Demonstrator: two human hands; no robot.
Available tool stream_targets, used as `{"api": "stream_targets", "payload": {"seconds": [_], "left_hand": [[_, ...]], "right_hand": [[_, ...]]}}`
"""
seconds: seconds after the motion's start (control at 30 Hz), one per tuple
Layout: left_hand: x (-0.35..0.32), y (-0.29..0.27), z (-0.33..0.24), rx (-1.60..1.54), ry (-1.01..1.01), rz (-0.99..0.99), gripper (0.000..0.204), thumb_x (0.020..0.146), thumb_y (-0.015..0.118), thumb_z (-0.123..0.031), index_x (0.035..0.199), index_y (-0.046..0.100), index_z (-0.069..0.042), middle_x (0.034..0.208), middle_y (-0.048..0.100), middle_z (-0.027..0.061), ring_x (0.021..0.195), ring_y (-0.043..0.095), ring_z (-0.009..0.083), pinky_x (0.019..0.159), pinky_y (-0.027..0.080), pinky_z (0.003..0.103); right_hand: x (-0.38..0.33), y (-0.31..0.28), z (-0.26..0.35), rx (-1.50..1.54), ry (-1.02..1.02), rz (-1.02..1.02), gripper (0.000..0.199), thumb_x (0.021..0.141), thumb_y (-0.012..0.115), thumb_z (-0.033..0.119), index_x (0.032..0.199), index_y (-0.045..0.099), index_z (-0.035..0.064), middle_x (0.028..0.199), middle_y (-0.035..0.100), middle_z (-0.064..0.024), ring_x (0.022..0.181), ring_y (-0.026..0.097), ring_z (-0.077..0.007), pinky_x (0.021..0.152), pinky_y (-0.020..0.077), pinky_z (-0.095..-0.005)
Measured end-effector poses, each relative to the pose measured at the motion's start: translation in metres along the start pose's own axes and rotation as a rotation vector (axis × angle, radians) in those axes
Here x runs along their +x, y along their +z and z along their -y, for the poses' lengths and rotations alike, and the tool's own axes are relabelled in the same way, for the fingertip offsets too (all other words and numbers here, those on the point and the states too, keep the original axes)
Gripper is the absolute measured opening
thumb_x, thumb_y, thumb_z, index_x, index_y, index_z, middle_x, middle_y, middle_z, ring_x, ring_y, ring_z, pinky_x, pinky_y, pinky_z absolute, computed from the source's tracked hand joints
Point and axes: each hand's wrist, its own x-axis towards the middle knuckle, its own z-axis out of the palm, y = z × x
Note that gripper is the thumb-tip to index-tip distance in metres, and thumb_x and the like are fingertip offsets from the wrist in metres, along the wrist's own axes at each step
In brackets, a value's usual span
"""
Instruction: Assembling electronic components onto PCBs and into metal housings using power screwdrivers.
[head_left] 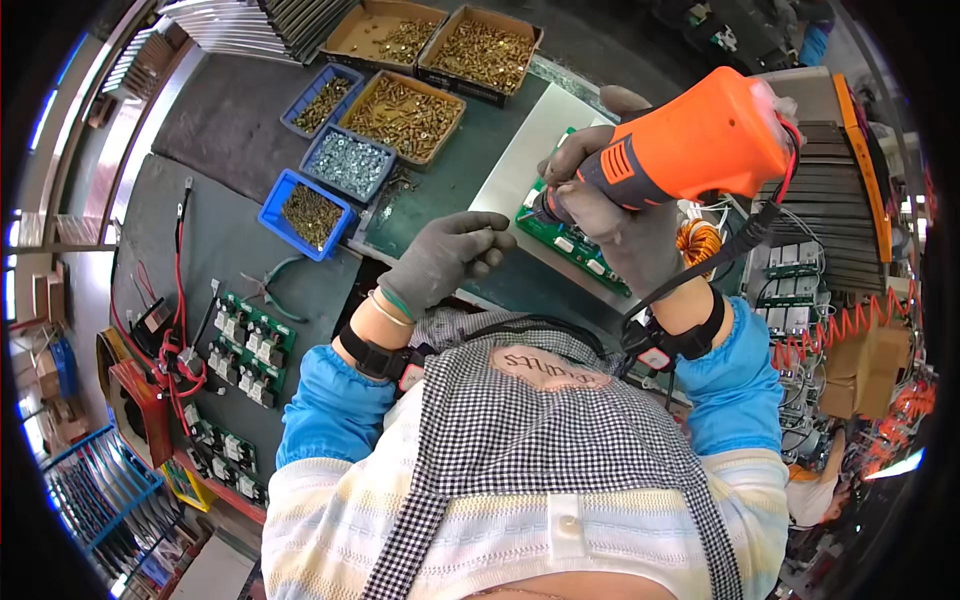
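Note:
My right hand (632, 238), in a grey glove, grips an orange and black power screwdriver (690, 140). Its nose points down toward a green circuit board (575, 250), and the glove hides part of that board. A pale flat plate (518, 160) shows beside the board. My left hand (450, 258), also gloved in grey, hovers just left of the board, apart from it. Its fingers are curled, with thumb and forefinger close together; whatever they may pinch is too small to make out. A black cable (700, 265) runs from the screwdriver past my right wrist.
Left of centre stand a blue bin of screws (268, 215), a bin of silvery hardware (350, 195) and several trays of brass-coloured parts (455, 120). Pliers (268, 290) and populated boards (245, 350) lie at left. A copper coil (697, 242) sits beyond my right wrist.

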Motion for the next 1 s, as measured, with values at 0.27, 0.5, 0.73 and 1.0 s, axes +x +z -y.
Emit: {"api": "stream_targets", "payload": {"seconds": [0.27,0.5,0.73,1.0], "left_hand": [[-0.008,0.024,-0.018,0.4,0.201,0.022,0.021,0.093,0.063,-0.011,0.11,0.066,0.002,0.086,0.066,0.0005,0.076,0.055,0.0052,0.069,0.046,0.021],[0.003,0.041,-0.023,0.564,0.416,0.14,0.02,0.091,0.065,-0.009,0.109,0.067,0.001,0.088,0.065,-0.0006,0.081,0.057,0.0071,0.075,0.048,0.023],[0.009,0.048,-0.024,0.507,0.303,0.258,0.024,0.092,0.066,-0.01,0.114,0.067,0.0,0.091,0.065,-0.0005,0.085,0.057,0.0071,0.078,0.048,0.024],[0.015,0.05,-0.025,0.438,0.258,0.35,0.029,0.093,0.067,-0.015,0.117,0.066,0.0,0.094,0.067,0.0008,0.087,0.057,0.0079,0.08,0.048,0.024]], "right_hand": [[-0.01,-0.024,0.041,0.322,-0.209,0.054,0.084,0.083,0.076,0.028,0.145,0.026,0.0009,0.095,0.061,-0.0083,0.09,0.063,-0.0245,0.089,0.0515,-0.0464],[-0.04,-0.042,0.054,0.278,-0.213,-0.23,0.079,0.087,0.07,0.036,0.146,0.027,0.0067,0.095,0.06,-0.0063,0.091,0.061,-0.0211,0.094,0.0489,-0.0492],[-0.056,-0.051,0.053,0.382,-0.248,-0.281,0.067,0.09,0.064,0.026,0.144,0.029,0.0081,0.098,0.06,-0.0085,0.092,0.062,-0.0218,0.094,0.0491,-0.0509],[-0.06,-0.051,0.052,0.427,-0.25,-0.355,0.061,0.092,0.062,0.026,0.142,0.033,0.0088,0.095,0.06,-0.0081,0.091,0.061,-0.0214,0.092,0.049,-0.048]]}}
